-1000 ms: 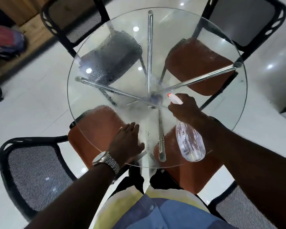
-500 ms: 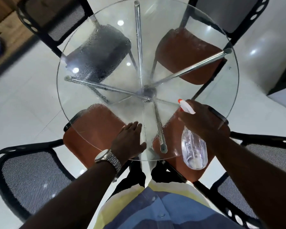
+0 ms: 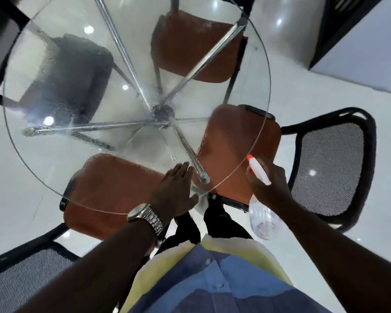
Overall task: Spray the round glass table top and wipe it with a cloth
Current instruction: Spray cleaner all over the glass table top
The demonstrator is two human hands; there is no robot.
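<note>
Round glass table top [image 3: 246,91], transparent and thin-rimmed, carried on chrome tube spokes [image 3: 127,53] meeting at a dark hub [image 3: 161,112]; fine droplets beaded its left and near parts. The left hand [image 3: 175,193], wearing a steel-link wristwatch [image 3: 146,216], lay flat with straight fingers on the glass just inside the near rim; whether a cloth lay beneath could not be told. The right hand [image 3: 269,186] gripped a clear plastic spray bottle [image 3: 261,219], orange-tipped nozzle at the rim's right edge. Brown padded seats [image 3: 113,177] sat tucked under; a black mesh chair back [image 3: 330,168] stood beside, on glossy white floor [image 3: 303,86].
</note>
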